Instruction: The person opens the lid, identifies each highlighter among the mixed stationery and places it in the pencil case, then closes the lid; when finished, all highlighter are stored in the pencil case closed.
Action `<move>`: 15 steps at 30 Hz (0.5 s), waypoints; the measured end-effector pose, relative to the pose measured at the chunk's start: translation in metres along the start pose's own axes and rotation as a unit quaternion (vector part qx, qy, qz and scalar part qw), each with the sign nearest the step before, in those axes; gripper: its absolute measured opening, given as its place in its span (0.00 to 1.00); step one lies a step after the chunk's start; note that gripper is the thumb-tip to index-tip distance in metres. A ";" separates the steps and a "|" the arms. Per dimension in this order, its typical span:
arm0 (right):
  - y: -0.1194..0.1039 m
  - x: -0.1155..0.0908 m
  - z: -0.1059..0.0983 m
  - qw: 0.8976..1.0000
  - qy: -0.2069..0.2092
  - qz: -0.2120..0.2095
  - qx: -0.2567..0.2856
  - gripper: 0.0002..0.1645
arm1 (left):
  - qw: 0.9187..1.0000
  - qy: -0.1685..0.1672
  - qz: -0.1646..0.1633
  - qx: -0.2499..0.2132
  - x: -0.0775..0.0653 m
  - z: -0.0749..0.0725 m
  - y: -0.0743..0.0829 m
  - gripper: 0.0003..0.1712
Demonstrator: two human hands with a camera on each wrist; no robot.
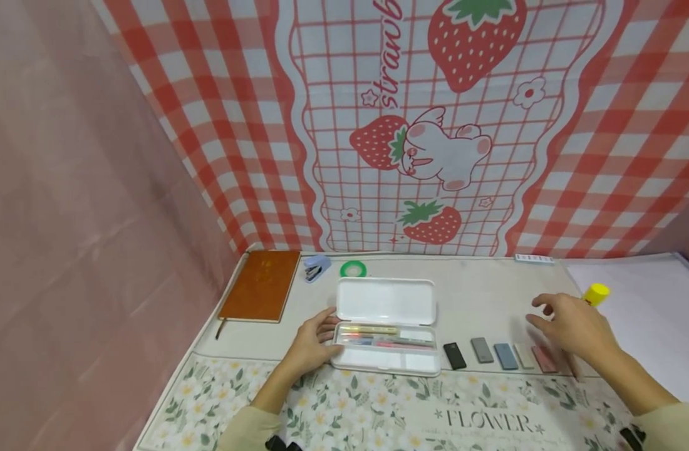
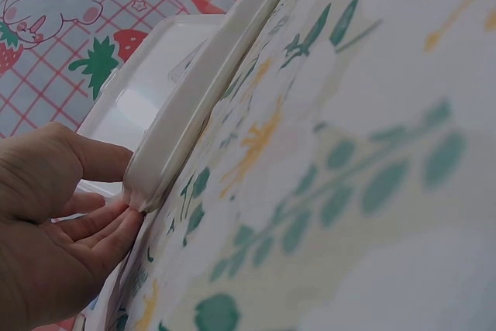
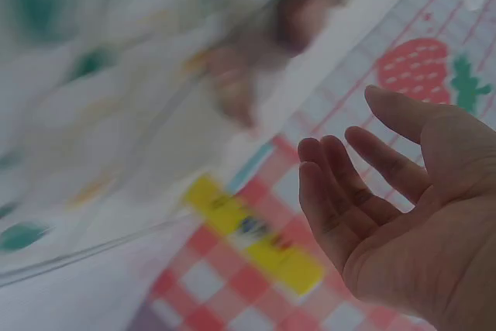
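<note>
A white pencil case [image 1: 386, 300] lies with its lid tipped back, and several pens [image 1: 378, 337] rest in its tray. My left hand [image 1: 313, 341] holds the case by its left end, thumb on one side of the edge and fingertips on the other, as the left wrist view shows. My right hand [image 1: 575, 322] hovers empty at the right, fingers loosely bent. Below and left of it are small flat blocks in a row: black [image 1: 454, 356], grey [image 1: 482, 350], blue [image 1: 506, 356], cream [image 1: 523, 356], pink [image 1: 544, 359] and brown [image 1: 572, 364]. Beyond the right hand stands a yellow glue stick [image 1: 596, 292], partly hidden.
At the back left lies a brown notebook [image 1: 261, 288], beside a lilac stapler [image 1: 319, 267] and a green tape roll [image 1: 343, 269]. A small white strip [image 1: 533, 259] lies along the back edge. Checked strawberry cloth [image 1: 254, 156] hangs behind the table.
</note>
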State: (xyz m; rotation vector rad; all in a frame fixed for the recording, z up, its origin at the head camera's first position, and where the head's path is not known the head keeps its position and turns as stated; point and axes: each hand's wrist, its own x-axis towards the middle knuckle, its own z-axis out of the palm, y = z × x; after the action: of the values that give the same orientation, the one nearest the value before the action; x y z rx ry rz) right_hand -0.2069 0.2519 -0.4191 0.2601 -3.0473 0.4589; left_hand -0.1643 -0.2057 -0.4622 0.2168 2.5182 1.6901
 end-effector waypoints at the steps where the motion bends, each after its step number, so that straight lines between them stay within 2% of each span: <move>1: 0.008 -0.001 -0.001 1.000 -0.012 0.014 -0.001 0.27 | 1.000 0.001 0.000 -0.002 -0.002 -0.001 0.004 0.45; 4: 0.026 -0.003 -0.002 0.998 -0.051 0.048 -0.004 0.31 | 1.000 -0.002 0.002 -0.001 -0.008 -0.003 0.016 0.43; 8: 0.040 -0.005 -0.001 0.996 -0.075 0.048 -0.003 0.31 | 1.000 -0.001 0.002 0.003 -0.009 -0.003 0.018 0.43; 10: 0.044 -0.006 0.002 0.997 -0.071 0.039 0.000 0.29 | 1.000 0.000 0.003 0.002 -0.007 -0.003 0.015 0.43; 15: 0.046 -0.006 0.010 0.998 -0.058 0.031 0.008 0.18 | 1.000 0.004 0.006 0.005 0.002 0.000 -0.007 0.46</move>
State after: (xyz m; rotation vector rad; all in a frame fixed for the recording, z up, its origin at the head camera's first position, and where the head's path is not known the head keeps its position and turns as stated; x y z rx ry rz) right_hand -0.2089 0.2931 -0.4419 0.2018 -3.1743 0.4894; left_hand -0.1669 -0.2080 -0.4686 0.2282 2.5358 1.6866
